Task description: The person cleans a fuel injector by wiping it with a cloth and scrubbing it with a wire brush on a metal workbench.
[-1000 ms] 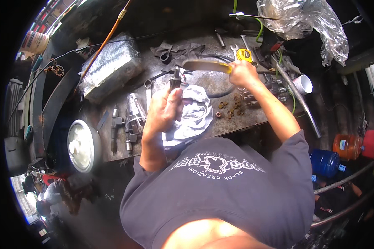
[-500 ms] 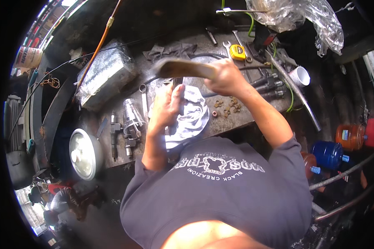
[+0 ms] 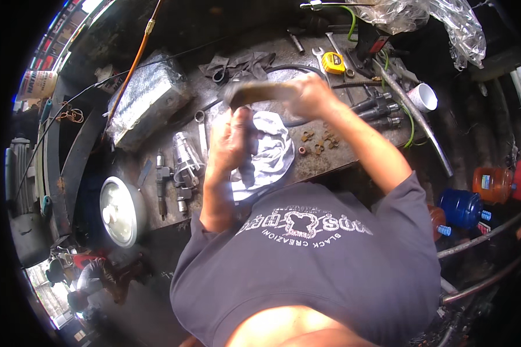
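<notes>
Hammer [image 3: 260,92] raised in right hand [image 3: 312,95]; left hand [image 3: 233,141] fingers clamped on metal part [image 3: 248,168].
Could hit left fingers if swing drifts.

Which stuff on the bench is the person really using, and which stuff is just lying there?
In use:
- left hand gripping a dark metal part
- right hand holding a flat bar
- white rag under the part

Lying about:
- yellow tape measure
- round lamp
- small brass fittings
- white cup
</notes>
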